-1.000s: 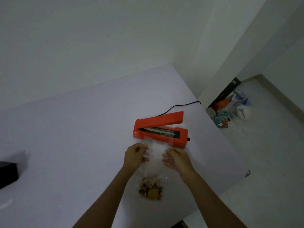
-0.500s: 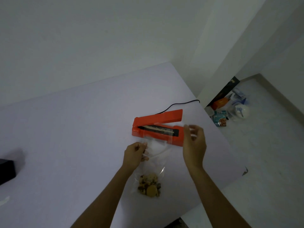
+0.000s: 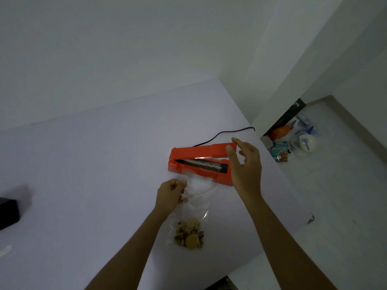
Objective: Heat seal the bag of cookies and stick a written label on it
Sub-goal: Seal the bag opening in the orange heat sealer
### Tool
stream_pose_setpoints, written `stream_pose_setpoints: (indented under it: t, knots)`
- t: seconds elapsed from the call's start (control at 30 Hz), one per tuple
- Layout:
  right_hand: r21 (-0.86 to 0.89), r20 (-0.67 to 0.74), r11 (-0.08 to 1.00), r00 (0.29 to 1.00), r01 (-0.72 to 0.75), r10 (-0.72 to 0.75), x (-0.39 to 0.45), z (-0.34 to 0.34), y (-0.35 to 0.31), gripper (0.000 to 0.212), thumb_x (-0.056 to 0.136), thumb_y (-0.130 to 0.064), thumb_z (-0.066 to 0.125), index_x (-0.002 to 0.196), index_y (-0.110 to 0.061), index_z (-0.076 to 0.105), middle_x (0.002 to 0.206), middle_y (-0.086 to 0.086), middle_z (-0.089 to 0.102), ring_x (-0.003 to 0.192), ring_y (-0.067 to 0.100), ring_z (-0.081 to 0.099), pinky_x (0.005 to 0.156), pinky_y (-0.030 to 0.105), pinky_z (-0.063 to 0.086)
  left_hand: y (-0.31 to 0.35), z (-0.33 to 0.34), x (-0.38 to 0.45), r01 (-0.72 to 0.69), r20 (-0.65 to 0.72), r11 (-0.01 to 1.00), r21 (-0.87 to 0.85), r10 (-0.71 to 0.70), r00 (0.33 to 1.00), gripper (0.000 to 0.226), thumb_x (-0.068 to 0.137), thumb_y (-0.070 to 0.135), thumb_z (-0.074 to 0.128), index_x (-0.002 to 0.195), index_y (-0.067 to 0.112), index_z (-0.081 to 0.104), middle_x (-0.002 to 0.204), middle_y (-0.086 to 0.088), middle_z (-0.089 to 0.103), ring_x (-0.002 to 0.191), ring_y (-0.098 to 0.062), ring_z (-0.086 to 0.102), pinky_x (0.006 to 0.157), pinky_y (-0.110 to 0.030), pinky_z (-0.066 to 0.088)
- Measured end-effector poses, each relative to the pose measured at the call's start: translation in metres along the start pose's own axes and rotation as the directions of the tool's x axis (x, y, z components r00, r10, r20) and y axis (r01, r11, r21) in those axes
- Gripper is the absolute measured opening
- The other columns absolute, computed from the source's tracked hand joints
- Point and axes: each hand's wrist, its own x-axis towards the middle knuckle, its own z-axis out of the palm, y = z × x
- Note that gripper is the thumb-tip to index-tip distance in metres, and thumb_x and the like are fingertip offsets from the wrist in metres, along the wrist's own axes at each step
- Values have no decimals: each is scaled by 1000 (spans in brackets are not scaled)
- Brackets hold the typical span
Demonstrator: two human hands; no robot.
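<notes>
The table (image 3: pixel 94 164) carries the orange heat sealer (image 3: pixel 201 162) a little toward 1 o'clock of the frame's centre, its upper arm (image 3: pixel 201 151) raised and hinged at the 9 o'clock end, its black cord (image 3: pixel 222 133) running off toward 1 o'clock. The clear bag (image 3: pixel 196 197) lies lengthwise at 6 o'clock of the sealer, its open mouth laid across the dark sealing strip (image 3: pixel 201 164), the cookies (image 3: pixel 189 233) bunched at its near end.

Change: one second ago both hands were flattening the bag just below the sealer; the right hand (image 3: pixel 245 166) has since let go and risen to the free, 3 o'clock end of the upper arm. It is open, fingers spread, holding nothing, with thumb and fingertips at or just touching that arm. The left hand (image 3: pixel 170 195) still pinches the bag's left edge between curled fingers, keeping the mouth on the strip.

Judgement: positioning looks finished and pressing the arm down to seal is the step at hand; the label step is not yet begun, and no label can be made out.

Writing: none is legible on the sealer or bag. The packages on the floor (image 3: pixel 293 141) at 3 o'clock are too small to read.
</notes>
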Motion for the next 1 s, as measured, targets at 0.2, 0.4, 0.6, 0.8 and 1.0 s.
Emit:
stream_pose_setpoints:
  t: [0.2,0.4,0.6,0.8,1.0]
  knots:
    - [-4,21,998,998,-67,67,0,-3,11,40,95,-42,51,131,-26,54,134,1,44,120,13,48,56,0,40,-1,-2,4,-7,11,1000,29,7,1000,27,94,29,57,87,5,68,73,-7,68,60,-20,67,65,-33,61]
    - [-36,18,991,992,-125,126,0,-5,31,34,96,-36,52,126,-22,57,129,3,45,117,15,49,68,7,38,-1,-2,5,-20,10,999,44,20,1000,27,94,28,57,87,4,68,72,-5,67,51,-9,65,68,-38,61]
    - [-86,29,979,982,-186,189,1,-4,48,33,96,-34,54,125,-20,59,131,5,46,119,18,49,87,25,42,1,-2,4,-31,1,998,52,31,1000,29,94,27,57,89,0,68,71,-5,66,48,-7,63,58,-26,59]
    - [-187,66,956,968,-227,243,4,-3,59,36,95,-32,54,127,-16,59,131,12,48,117,21,49,86,24,36,0,-4,7,-39,0,996,81,39,999,28,94,27,57,90,2,68,71,-5,66,47,-5,63,61,-30,60]
    - [-238,107,944,960,-230,260,9,-3,69,40,93,-34,59,128,-14,60,142,14,40,131,27,41,96,26,34,-3,-6,10,-30,27,998,53,29,999,30,93,30,58,89,2,69,74,-7,68,57,-12,67,61,-29,60]
